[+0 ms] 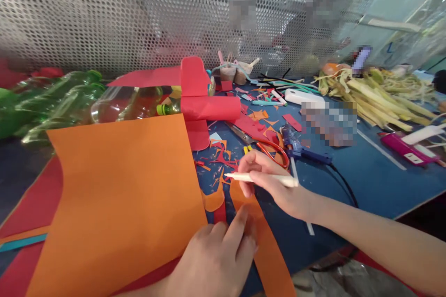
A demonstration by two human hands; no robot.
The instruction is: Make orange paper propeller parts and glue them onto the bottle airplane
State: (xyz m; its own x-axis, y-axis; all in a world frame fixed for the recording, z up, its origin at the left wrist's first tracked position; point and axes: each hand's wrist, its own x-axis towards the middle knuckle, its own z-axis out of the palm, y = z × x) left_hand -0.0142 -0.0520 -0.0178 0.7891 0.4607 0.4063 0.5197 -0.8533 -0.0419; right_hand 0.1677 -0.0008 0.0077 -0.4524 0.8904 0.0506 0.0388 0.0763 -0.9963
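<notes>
My right hand (268, 178) is closed around a white pen (278, 178), whose tip points left above small paper scraps. Below it, my left hand (219, 255) lies palm down with its fingers resting on a long orange paper strip (268, 246) with a rounded upper end. To the left is a large orange sheet (128, 195), its right edge beside my left hand. Red sheets (31, 209) show from under it. A smaller orange piece (214, 199) with a curved edge sits between the sheet and the strip.
Behind the sheet lie a red paper shape (212, 107) and green plastic bottles (69, 102). Scissors with orange handles (275, 153) and a blue glue gun (306, 152) are beyond my right hand. Dry stalks (379, 97) and a magenta box (407, 148) stand farther right.
</notes>
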